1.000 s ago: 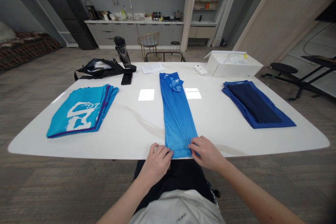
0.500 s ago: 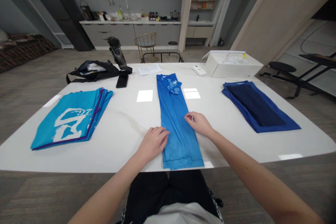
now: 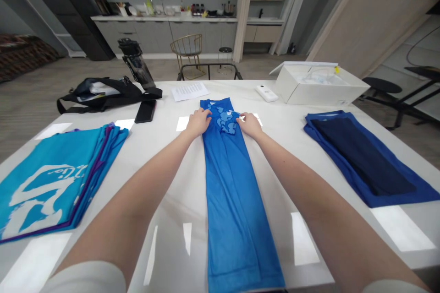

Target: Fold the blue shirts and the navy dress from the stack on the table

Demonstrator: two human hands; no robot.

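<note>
A blue garment (image 3: 233, 183), folded into a long narrow strip, lies down the middle of the white table (image 3: 165, 155). My left hand (image 3: 198, 122) rests on its far left edge, fingers bent down onto the cloth. My right hand (image 3: 250, 124) rests on the far right edge the same way. Between them sits the patterned light-blue collar part (image 3: 225, 119). Both arms are stretched far forward over the table.
A stack of turquoise and purple cloths (image 3: 58, 178) lies at the left, a dark blue folded pile (image 3: 364, 155) at the right. Further back are a black bag (image 3: 103, 94), a phone (image 3: 145, 111), a paper sheet (image 3: 189, 91), a white remote (image 3: 266, 93) and an open white box (image 3: 319, 84).
Both hands have slid from the near end of the blue strip up along its edges to the far end by the collar. My head has leaned forward over the table.
</note>
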